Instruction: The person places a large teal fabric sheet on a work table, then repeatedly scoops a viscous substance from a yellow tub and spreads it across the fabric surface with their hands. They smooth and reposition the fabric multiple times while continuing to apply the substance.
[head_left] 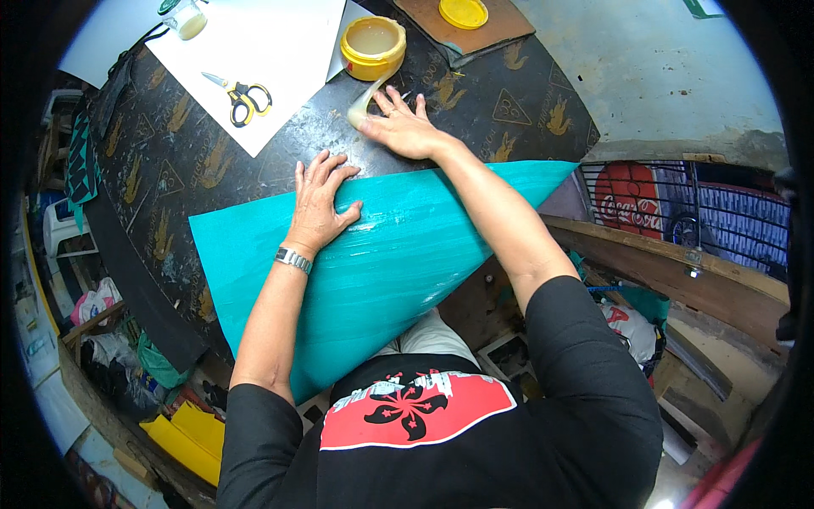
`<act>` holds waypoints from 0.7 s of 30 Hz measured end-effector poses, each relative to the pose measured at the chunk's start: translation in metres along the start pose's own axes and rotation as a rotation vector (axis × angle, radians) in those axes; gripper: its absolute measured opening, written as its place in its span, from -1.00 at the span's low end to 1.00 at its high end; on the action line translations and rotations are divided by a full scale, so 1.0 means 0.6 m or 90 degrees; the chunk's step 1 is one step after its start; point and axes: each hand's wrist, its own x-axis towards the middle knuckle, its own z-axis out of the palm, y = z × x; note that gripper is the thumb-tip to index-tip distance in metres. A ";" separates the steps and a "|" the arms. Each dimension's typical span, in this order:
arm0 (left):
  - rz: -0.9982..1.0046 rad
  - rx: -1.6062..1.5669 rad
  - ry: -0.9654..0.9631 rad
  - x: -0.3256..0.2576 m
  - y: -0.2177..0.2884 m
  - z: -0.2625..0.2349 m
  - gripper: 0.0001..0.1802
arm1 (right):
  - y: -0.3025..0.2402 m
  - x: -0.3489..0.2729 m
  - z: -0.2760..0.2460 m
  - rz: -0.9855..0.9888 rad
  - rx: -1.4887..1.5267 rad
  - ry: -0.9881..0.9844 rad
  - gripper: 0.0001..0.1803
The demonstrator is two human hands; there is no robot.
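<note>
Teal sheet (373, 263) lies flat on the dark printed tabletop (212, 161), its near corner hanging over the edge toward you. The wet, streaky sheen covers most of the middle; the far-left strip looks drier, so I'd judge the glue coat mostly done with the edges left.

Your left hand (318, 199) is pressed flat on the sheet's upper edge, fingers spread, gripping nothing, just pinning it.

Your right hand (405, 127) is off the sheet on the tabletop, palm down, fingers loosely spread, with a pale glue string (366, 97) running from under it up to the open yellow glue tub (373, 47). Can't tell if there's a spreader under the palm.

Yellow-handled scissors (242, 97) sit on the white paper (254, 51), untouched.
</note>
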 end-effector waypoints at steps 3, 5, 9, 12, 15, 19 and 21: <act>-0.001 -0.007 0.014 -0.001 0.000 0.002 -0.43 | 0.008 -0.017 -0.039 0.040 0.457 -0.009 -0.07; -0.001 -0.010 0.026 -0.002 -0.002 0.005 -0.44 | 0.014 -0.035 -0.084 0.062 0.626 -0.036 0.00; 0.003 -0.009 0.047 -0.006 -0.002 0.009 -0.43 | -0.007 -0.062 -0.201 -0.195 0.772 -0.034 0.13; -0.004 -0.006 0.043 -0.006 0.001 0.008 -0.43 | -0.047 -0.043 -0.267 -0.305 0.874 -0.023 -0.09; -0.007 -0.007 0.047 -0.008 0.002 0.006 -0.43 | -0.086 0.005 -0.229 -0.137 0.057 0.336 -0.38; 0.000 0.009 0.057 -0.007 -0.011 0.017 -0.44 | -0.051 0.037 -0.166 -0.130 -0.614 0.438 -0.44; 0.015 0.073 0.055 -0.002 -0.020 0.030 -0.43 | -0.017 0.058 -0.153 -0.108 -0.562 0.210 -0.37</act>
